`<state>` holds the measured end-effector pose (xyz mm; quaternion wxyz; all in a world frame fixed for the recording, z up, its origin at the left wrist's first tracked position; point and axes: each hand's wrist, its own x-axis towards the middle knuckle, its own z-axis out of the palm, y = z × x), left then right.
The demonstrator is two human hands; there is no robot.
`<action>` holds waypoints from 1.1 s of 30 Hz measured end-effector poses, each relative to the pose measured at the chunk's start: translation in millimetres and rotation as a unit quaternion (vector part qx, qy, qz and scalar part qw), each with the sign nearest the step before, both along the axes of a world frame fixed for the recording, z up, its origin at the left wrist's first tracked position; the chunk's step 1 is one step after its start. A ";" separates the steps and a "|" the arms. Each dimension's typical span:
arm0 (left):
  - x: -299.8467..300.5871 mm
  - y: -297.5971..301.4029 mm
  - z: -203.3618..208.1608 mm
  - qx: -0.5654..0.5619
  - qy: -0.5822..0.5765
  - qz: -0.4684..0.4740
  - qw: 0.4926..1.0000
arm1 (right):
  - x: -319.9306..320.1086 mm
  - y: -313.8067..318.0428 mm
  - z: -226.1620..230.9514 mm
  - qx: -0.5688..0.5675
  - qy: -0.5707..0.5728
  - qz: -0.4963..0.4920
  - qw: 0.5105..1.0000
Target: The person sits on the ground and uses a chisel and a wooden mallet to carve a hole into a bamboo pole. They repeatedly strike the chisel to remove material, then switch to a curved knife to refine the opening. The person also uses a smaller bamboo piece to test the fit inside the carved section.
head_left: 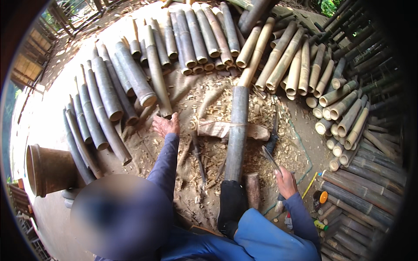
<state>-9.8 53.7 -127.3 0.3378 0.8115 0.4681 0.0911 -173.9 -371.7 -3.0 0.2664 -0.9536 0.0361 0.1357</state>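
My left hand (167, 125) is stretched out with its fingers apart, right at the near end of a bamboo pole (157, 74). Whether the fingertips touch the pole, I cannot tell. In my right hand (285, 182) is a knife (271, 158), its blade pointing up and to the left. Between the hands a thick grey bamboo pole (238, 130) rests across a wooden block (213, 129). Its near end meets a black covering (231, 202) beside my blue-clad leg (270, 235). A paler bamboo length (257, 56) continues from its far end.
Bamboo poles (200, 39) fan out around the far side, with stacks (348, 108) at the right. A brown bucket (50, 169) lies tipped at the left. Wood chips (270, 117) litter the ground. A yellow strip (309, 185) and an orange-topped container (322, 197) lie near my right arm.
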 end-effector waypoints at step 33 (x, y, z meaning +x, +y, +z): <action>-75.6 -211.4 25.6 -0.254 -0.016 -0.154 0.955 | 152.3 17.8 12.0 -0.123 -0.135 0.337 0.924</action>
